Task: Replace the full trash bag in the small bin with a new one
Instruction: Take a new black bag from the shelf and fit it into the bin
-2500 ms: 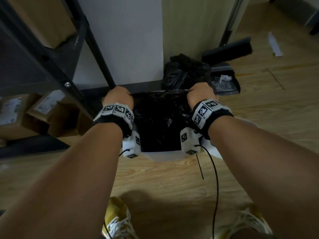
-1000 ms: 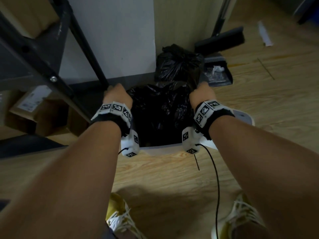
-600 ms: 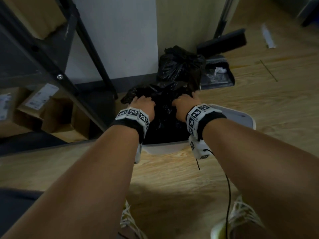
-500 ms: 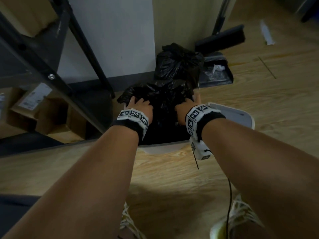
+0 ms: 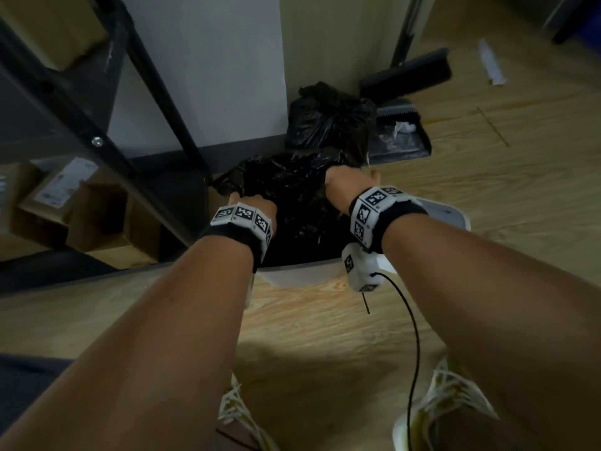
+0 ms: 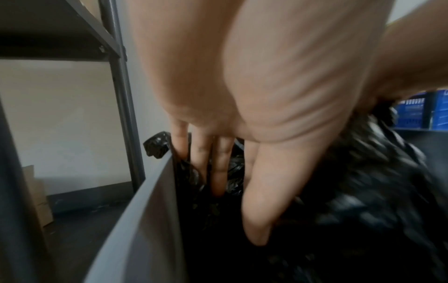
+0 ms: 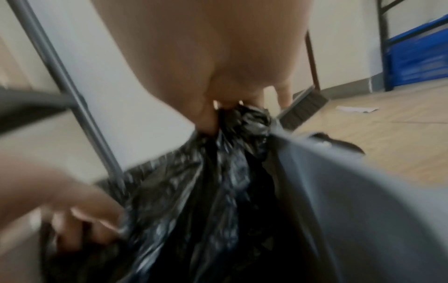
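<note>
A small white bin (image 5: pixel 299 276) stands on the wood floor with a black trash bag (image 5: pixel 292 196) loose inside it. My left hand (image 5: pixel 250 203) is at the bin's left wall (image 6: pixel 150 220). Its fingers (image 6: pixel 219 178) are straight and pushed down into the black plastic (image 6: pixel 363 210), thumb extended. My right hand (image 5: pixel 344 180) is at the far right of the bin and pinches a bunched bit of the bag's edge (image 7: pixel 244 118) between thumb and fingers, just above the rim (image 7: pixel 363 210). A full, tied black bag (image 5: pixel 328 118) sits against the wall behind the bin.
A dark metal shelf frame (image 5: pixel 162 102) slants close on the left, with cardboard boxes (image 5: pixel 65 196) under it. A dustpan (image 5: pixel 403 138) and a broom head (image 5: pixel 409 73) lie at the back right. A blue crate (image 7: pixel 417 63) stands by the far wall. My shoes (image 5: pixel 445 402) are near the bin.
Both hands left the far rim, came together on the bag, then parted. The left hand slid down along the left wall; the right moved back and right with the bag's edge.
</note>
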### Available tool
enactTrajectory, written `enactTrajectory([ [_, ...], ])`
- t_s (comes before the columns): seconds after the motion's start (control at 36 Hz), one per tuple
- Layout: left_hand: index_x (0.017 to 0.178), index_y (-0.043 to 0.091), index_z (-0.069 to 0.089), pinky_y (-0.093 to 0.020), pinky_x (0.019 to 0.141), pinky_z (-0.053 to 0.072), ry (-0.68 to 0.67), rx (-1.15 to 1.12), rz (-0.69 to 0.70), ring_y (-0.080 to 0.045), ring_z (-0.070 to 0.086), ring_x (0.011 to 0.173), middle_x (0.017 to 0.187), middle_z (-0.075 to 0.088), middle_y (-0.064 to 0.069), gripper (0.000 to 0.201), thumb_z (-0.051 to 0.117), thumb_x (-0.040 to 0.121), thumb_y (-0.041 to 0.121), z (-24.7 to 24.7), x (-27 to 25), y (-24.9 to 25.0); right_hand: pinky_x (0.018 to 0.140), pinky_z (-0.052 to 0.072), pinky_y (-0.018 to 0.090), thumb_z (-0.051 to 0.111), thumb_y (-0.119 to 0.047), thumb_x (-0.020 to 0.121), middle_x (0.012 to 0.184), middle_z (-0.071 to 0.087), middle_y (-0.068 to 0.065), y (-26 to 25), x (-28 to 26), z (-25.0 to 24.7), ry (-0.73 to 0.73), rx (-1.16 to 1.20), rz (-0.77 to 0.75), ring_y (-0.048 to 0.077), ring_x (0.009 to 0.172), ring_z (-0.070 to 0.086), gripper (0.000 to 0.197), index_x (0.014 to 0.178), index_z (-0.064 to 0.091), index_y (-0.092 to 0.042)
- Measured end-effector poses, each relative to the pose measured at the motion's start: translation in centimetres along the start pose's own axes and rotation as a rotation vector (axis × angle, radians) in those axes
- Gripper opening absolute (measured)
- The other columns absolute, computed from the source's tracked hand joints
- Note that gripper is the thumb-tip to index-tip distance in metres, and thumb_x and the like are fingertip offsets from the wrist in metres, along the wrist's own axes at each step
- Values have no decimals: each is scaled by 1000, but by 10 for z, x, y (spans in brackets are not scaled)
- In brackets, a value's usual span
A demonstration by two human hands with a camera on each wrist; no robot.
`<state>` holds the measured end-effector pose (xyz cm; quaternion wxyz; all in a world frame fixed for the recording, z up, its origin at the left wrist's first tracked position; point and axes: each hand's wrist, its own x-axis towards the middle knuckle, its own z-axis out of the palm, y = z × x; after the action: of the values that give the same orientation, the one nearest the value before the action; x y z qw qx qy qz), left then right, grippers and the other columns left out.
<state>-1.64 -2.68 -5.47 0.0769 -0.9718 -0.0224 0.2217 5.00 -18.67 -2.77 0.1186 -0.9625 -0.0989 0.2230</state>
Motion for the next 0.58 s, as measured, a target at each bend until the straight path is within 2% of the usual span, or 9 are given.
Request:
enactTrajectory([
  [0.03,121,24,60,-44,104,31,4,-14,-4,-28,58,109,117,60,-6,40,58,81,22,-1,-3,1,115,11,59,38,-15,94,77,49,7,-2,-5,-8,20,15,16,34,108,52,28,67,47,-12],
  [0.06,128,25,55,-44,102,33,7,-42,-8,-29,58,110,122,57,-7,49,63,79,27,-3,-6,3,114,15,58,37,-14,95,82,53,9,-3,-11,-15,40,52,9,34,105,53,28,71,51,-11],
  [0.14,143,28,37,-47,102,36,34,-196,-21,-32,51,123,138,47,-8,86,75,68,46,-14,-14,12,115,18,54,34,-13,98,114,62,12,-1,-27,-34,99,195,4,36,112,53,33,109,65,-10],
  [0.19,147,32,28,-49,106,37,61,-323,-30,-32,45,130,145,41,-8,95,75,67,53,-22,-21,21,114,23,52,33,-14,99,120,60,13,1,-34,-42,141,293,7,35,114,53,33,114,63,-11],
  [0.28,141,32,41,-48,104,40,118,-420,-33,-31,47,127,142,44,-9,71,69,77,47,-30,-32,35,105,40,48,32,-15,102,121,59,17,2,-40,-51,147,413,5,36,109,56,33,118,59,-4],
  [0.33,124,25,60,-43,97,46,211,-417,-57,-32,54,117,131,54,-10,39,58,87,38,-36,-39,42,101,43,49,33,-18,102,120,60,16,3,-45,-56,175,444,6,36,106,57,33,120,58,-5],
  [0.36,119,21,64,-42,94,49,234,-416,-82,-32,57,114,127,59,-10,33,51,91,33,-40,-42,44,101,42,50,33,-21,102,119,60,15,4,-47,-58,193,443,8,36,105,57,33,119,58,-7],
  [0.47,119,8,60,-41,97,47,225,-538,-109,-34,57,114,125,61,-15,30,43,98,20,-62,-53,40,101,42,51,36,-24,101,120,60,15,11,-54,-62,189,384,18,37,105,58,33,123,57,-10],
  [0.58,111,0,58,-39,93,43,320,-695,-103,-35,58,109,117,62,-21,23,40,98,8,-81,-67,30,99,46,46,40,-16,99,127,57,16,14,-58,-64,196,334,42,36,109,57,34,129,56,-10],
])
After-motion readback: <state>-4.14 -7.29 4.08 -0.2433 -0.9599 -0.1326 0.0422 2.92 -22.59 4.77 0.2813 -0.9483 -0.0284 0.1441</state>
